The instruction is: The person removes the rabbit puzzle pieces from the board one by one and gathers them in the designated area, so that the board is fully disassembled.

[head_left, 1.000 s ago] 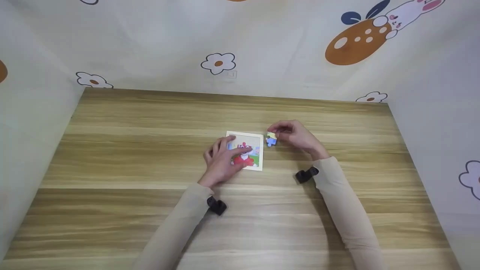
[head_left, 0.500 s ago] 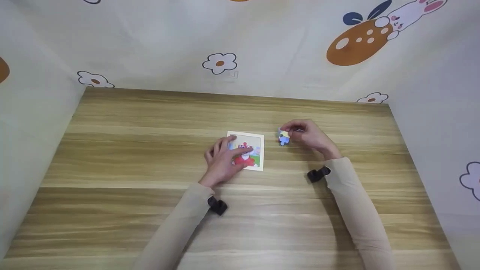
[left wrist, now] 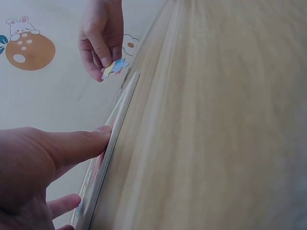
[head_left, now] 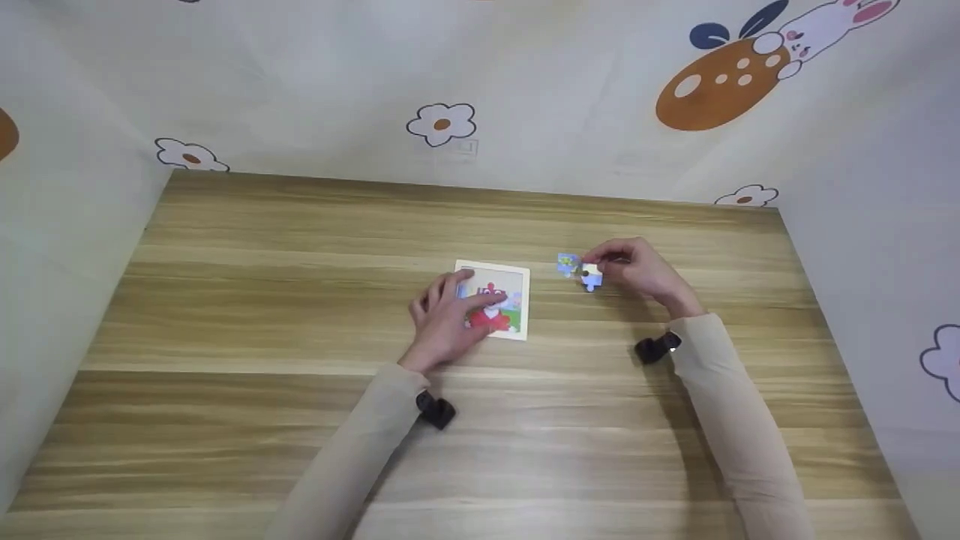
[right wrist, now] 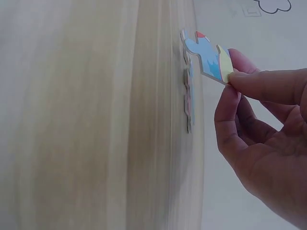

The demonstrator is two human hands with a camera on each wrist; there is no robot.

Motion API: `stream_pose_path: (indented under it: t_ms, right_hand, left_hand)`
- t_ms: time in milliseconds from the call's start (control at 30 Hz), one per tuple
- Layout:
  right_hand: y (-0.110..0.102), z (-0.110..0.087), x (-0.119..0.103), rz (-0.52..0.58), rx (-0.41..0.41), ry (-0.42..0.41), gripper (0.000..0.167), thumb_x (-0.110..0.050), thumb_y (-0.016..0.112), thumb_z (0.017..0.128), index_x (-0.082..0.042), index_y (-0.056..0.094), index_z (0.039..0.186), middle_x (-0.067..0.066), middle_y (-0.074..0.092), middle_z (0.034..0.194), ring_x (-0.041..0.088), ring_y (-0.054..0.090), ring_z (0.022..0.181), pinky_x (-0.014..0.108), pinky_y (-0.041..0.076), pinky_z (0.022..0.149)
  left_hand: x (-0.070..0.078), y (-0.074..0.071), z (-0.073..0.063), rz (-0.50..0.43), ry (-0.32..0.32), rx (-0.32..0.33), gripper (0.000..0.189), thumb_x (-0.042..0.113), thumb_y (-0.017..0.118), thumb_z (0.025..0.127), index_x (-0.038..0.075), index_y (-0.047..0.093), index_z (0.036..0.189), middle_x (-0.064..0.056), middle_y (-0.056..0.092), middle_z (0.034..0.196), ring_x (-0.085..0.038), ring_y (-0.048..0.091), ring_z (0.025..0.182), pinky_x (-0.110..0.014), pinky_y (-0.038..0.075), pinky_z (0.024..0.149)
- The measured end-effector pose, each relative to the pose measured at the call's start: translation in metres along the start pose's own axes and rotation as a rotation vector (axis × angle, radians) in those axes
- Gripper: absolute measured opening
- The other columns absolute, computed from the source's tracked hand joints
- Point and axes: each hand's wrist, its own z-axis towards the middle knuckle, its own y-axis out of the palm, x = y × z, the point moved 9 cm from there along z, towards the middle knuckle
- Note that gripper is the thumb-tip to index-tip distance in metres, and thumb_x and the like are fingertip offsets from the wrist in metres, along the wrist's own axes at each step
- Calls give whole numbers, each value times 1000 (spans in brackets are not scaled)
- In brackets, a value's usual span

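Note:
A puzzle piece [head_left: 592, 279] in blue and pale yellow is pinched between thumb and fingertips of my right hand [head_left: 646, 271]. The right wrist view has this puzzle piece [right wrist: 209, 57] raised above the tabletop, with a small red corner. Just left of it in the head view lies a blue puzzle piece [head_left: 566, 262]. My left hand [head_left: 444, 324] rests with spread fingers on a square puzzle board [head_left: 525, 300] with a pale frame. A red figure shows on the board's lower part; its upper part is bare. My thumb [left wrist: 79, 146] presses on it in the left wrist view.
Loose puzzle pieces [right wrist: 188, 98] lie on the table, seen almost edge-on in the right wrist view. The wood-grain table [head_left: 262, 300] meets a patterned wall covering [head_left: 315, 90] at the back. Each sleeve carries a black wrist camera [head_left: 436, 410].
My right hand has moved right, away from the board, still pinching its puzzle piece. A loose blue piece now shows beside it. My left hand stays on the board.

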Motion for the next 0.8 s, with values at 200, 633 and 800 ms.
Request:
stream_pose_path:
  t_ms: [200,633,800]
  right_hand:
    - [-7,-12,-17,-42,7,41,24,11,48,90,15,63,109,29,61,114,33,54,101,23,45,81]
    - [-32,-7,22,-51,55,106,24,7,52,92,9,66,111,23,63,116,25,55,103,22,43,82]
    - [-38,-4,41,-41,62,124,23,4,55,93,8,66,112,20,64,116,17,56,101,20,43,83]
  left_hand:
    - [0,0,0,5,-7,-7,45,24,71,84,36,64,127,-2,24,154,-30,11,139,-58,6,102]
    - [-1,0,1,-1,-9,-4,45,25,71,85,37,63,127,-2,24,154,-29,11,139,-57,4,103]
    - [-1,1,0,-10,0,-4,44,23,71,84,36,64,126,-2,24,154,-29,10,140,-58,3,103]
